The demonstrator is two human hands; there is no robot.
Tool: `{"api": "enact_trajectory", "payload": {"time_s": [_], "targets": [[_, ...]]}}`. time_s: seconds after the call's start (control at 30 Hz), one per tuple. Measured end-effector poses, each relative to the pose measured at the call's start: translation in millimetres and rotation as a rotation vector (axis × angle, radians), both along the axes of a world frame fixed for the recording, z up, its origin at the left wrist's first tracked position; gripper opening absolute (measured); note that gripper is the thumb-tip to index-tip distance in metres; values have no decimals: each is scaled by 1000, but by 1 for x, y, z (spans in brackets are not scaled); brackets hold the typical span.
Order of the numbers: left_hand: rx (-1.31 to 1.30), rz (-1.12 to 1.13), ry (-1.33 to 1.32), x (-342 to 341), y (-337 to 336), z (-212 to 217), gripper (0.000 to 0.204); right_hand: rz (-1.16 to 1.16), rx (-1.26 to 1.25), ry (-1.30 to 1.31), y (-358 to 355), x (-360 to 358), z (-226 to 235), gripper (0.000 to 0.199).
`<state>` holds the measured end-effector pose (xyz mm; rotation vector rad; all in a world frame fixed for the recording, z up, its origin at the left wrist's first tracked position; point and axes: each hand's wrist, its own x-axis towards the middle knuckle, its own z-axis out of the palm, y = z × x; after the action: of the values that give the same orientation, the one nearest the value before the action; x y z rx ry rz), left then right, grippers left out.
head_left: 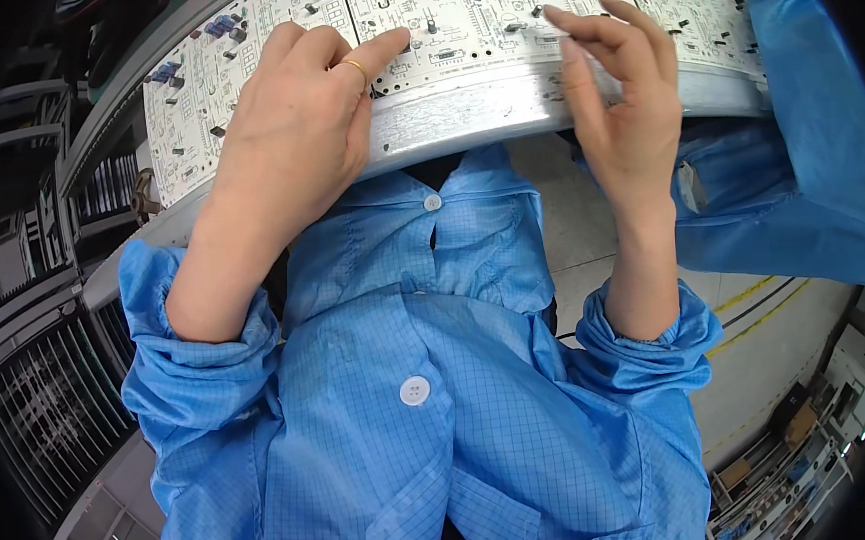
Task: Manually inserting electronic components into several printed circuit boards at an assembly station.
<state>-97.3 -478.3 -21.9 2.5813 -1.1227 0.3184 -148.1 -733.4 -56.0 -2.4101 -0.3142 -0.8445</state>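
Observation:
White circuit boards (pixel 497 45) lie side by side in front of me, with small components standing on them. My left hand (pixel 297 124) rests over the left part of the boards. Its index finger, ringed by a gold band, stretches right to a small dark component; the other fingers bend under and are partly hidden. My right hand (pixel 630 86) hovers at the near edge with fingers apart and thumb separate, nothing visible between them. Its index fingertip is beside a small black cylindrical component (pixel 537 10). Another cylindrical component (pixel 432 26) stands between the hands.
A silver metal rail (pixel 472 112) runs along the near edge of the boards. Blue capacitors (pixel 220 27) stand on the left board. At the right is another person's blue sleeve (pixel 811 83). Black slotted racks (pixel 50 397) stand at left. Yellow lines (pixel 756 313) mark the floor.

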Motion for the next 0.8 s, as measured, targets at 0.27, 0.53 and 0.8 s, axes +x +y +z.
{"api": "enact_trajectory", "payload": {"time_s": [0.27, 0.53, 0.8], "targets": [[-22, 19, 46, 4, -2, 0, 43, 14, -73, 64, 4, 7, 0, 18], [-608, 135, 759, 9, 39, 23, 39, 7, -65, 1, 7, 2, 6, 19], [-793, 337, 837, -26, 56, 37, 43, 241, 277, -4, 61, -19, -1, 28]]}}
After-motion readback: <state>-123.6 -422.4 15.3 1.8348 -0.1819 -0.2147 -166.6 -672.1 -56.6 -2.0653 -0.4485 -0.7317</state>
